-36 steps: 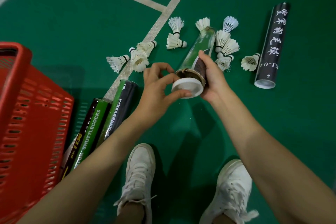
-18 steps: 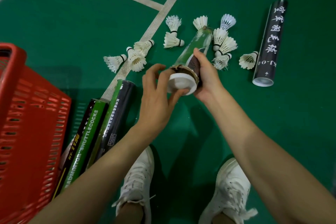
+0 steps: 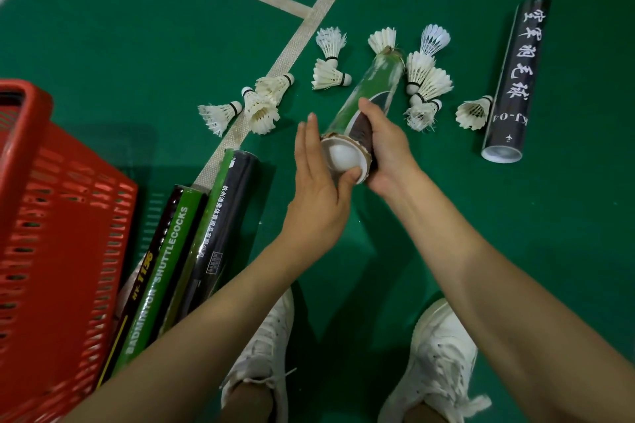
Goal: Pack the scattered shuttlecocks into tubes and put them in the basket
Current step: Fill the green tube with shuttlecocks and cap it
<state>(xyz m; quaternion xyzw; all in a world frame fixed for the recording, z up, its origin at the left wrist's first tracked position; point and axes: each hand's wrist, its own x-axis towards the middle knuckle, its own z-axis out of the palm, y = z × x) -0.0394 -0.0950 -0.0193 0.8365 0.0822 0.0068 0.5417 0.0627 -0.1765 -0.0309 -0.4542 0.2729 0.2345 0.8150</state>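
Currently, the right hand [image 3: 386,144] grips the green tube [image 3: 372,86] just behind its near end, with the fingers curled round the barrel. This grip turns the mouth toward the person and slants the far end down among the shuttlecocks [image 3: 426,86]; whether that end touches the floor [image 3: 446,251] cannot be told. The left hand [image 3: 318,189] is set against the white cap [image 3: 343,154]. Its fingers [image 3: 304,148] are straight and pressed together alongside the cap, and the thumb bears on the cap's lower rim. The cap sits within the frayed cardboard mouth, but how fully it is seated cannot be told. A flat hand of this kind suits pushing or steadying a cap rather than plucking it. The right hand's grip close to the mouth probably supplies the counter-force. The contents of the green tube are hidden. The shuttlecocks lie loose on the floor in an arc beyond the tube, several touching one another, so most of the packing appears not yet done. A black tube [image 3: 515,79] lies at the right with its capped end toward the person, just beside one shuttlecock. Two further tubes [image 3: 192,251] lie side by side on the floor against the red basket [image 3: 51,216], not in it, and are probably staged for loading. The basket stands at the person's left, near the left arm.
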